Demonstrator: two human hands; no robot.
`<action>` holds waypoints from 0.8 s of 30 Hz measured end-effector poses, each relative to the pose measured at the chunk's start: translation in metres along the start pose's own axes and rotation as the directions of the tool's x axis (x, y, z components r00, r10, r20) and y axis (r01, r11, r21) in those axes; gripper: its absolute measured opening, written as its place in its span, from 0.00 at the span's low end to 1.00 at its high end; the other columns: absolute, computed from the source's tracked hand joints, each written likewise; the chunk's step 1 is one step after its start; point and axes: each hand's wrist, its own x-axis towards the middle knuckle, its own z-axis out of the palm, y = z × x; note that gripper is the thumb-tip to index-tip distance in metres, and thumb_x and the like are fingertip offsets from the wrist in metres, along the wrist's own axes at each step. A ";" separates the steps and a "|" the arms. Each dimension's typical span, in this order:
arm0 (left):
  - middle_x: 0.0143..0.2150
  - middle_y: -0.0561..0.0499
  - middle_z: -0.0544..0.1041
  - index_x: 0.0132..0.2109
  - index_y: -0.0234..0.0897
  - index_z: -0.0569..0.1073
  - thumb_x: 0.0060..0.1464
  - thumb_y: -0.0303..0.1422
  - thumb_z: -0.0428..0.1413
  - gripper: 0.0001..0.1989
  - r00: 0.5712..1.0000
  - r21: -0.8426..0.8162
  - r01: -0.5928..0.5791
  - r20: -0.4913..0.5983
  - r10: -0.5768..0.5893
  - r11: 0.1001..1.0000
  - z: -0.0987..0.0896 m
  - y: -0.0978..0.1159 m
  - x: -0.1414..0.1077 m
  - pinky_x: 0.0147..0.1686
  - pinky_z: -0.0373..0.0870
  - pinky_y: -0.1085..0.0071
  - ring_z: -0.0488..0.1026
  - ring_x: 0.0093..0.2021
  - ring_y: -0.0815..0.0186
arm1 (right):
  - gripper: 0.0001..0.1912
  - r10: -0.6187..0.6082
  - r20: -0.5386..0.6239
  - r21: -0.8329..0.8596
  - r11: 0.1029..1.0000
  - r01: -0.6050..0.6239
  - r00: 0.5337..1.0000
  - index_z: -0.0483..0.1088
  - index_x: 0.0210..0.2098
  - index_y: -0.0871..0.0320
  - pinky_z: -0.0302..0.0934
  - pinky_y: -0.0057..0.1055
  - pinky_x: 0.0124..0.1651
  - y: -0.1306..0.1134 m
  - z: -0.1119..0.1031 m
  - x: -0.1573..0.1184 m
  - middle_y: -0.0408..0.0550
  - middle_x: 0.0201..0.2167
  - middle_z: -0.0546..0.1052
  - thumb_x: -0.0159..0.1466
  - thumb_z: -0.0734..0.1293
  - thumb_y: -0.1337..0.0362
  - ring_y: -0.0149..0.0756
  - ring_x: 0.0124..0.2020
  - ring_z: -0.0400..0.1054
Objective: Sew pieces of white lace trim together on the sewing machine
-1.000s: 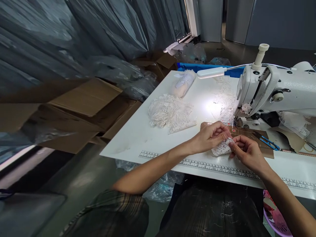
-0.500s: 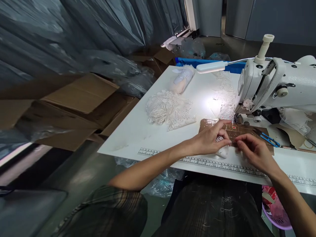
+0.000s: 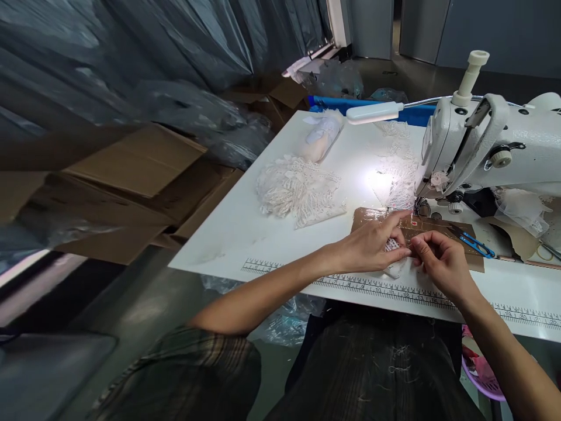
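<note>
My left hand [image 3: 376, 244] is closed on a small piece of white lace [image 3: 395, 266], part of which hangs below the fingers. Close beside it, my right hand [image 3: 440, 260] pinches with thumb and forefinger near the left fingertips; whatever lies in that pinch is too small to make out. Both hands are over a brown taped board [image 3: 423, 234] in front of the sewing machine [image 3: 491, 146]. Blue-handled thread snips [image 3: 475, 241] rest on the board to the right. More lace [image 3: 397, 181] lies under the lamp, left of the needle.
A heap of white lace [image 3: 298, 187] and a wrapped roll [image 3: 322, 137] lie on the white table [image 3: 223, 240]. A printed ruler [image 3: 377, 289] runs along the front edge. The lamp [image 3: 374, 113] reaches over the table. Open cardboard boxes [image 3: 140, 158] stand at left, a purple basket [image 3: 486, 386] below right.
My right hand has moved slightly left, its fingertips now closer to my left hand. My left hand keeps its hold on the lace. The whole view has shifted slightly.
</note>
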 end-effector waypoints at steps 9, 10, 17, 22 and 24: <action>0.32 0.53 0.79 0.36 0.35 0.78 0.57 0.31 0.58 0.05 0.989 -0.195 0.130 -0.049 -0.142 0.972 -0.004 0.005 0.003 0.39 0.69 0.72 0.73 0.33 0.71 | 0.27 -0.009 -0.053 0.116 0.993 0.015 0.999 0.67 0.29 0.56 0.60 0.28 0.24 0.001 0.008 -0.001 0.43 0.22 0.71 0.54 0.68 0.36 0.28 0.21 0.62; 0.32 0.53 0.79 0.36 0.34 0.78 0.57 0.31 0.58 0.05 0.988 -0.205 0.132 -0.053 -0.146 0.970 -0.003 0.005 0.003 0.38 0.68 0.73 0.73 0.33 0.71 | 0.27 -0.030 -0.050 0.082 0.996 0.034 0.998 0.67 0.29 0.56 0.60 0.28 0.24 0.002 0.007 -0.002 0.43 0.22 0.70 0.56 0.67 0.37 0.29 0.21 0.62; 0.31 0.53 0.78 0.34 0.35 0.77 0.54 0.29 0.58 0.03 0.980 -0.223 0.165 -0.072 -0.185 0.961 0.002 0.001 0.003 0.36 0.68 0.73 0.73 0.33 0.71 | 0.18 -0.121 -0.013 -0.238 0.964 0.115 0.993 0.69 0.40 0.57 0.61 0.30 0.28 0.007 -0.010 -0.007 0.45 0.25 0.74 0.64 0.62 0.48 0.32 0.24 0.66; 0.29 0.55 0.77 0.31 0.35 0.76 0.52 0.28 0.58 0.03 0.978 -0.193 0.171 -0.087 -0.190 0.966 0.003 0.002 0.004 0.36 0.68 0.73 0.72 0.32 0.71 | 0.12 -0.175 0.033 -0.317 0.932 0.176 0.984 0.70 0.37 0.56 0.59 0.29 0.27 0.002 -0.008 -0.006 0.46 0.24 0.75 0.63 0.62 0.54 0.31 0.22 0.65; 0.29 0.55 0.77 0.31 0.35 0.76 0.52 0.28 0.58 0.03 0.978 -0.186 0.173 -0.082 -0.191 0.967 0.003 0.002 0.004 0.36 0.68 0.73 0.72 0.32 0.71 | 0.11 -0.188 0.036 -0.334 0.924 0.189 0.982 0.70 0.35 0.56 0.58 0.28 0.26 0.000 -0.005 -0.004 0.44 0.22 0.74 0.63 0.62 0.55 0.30 0.21 0.63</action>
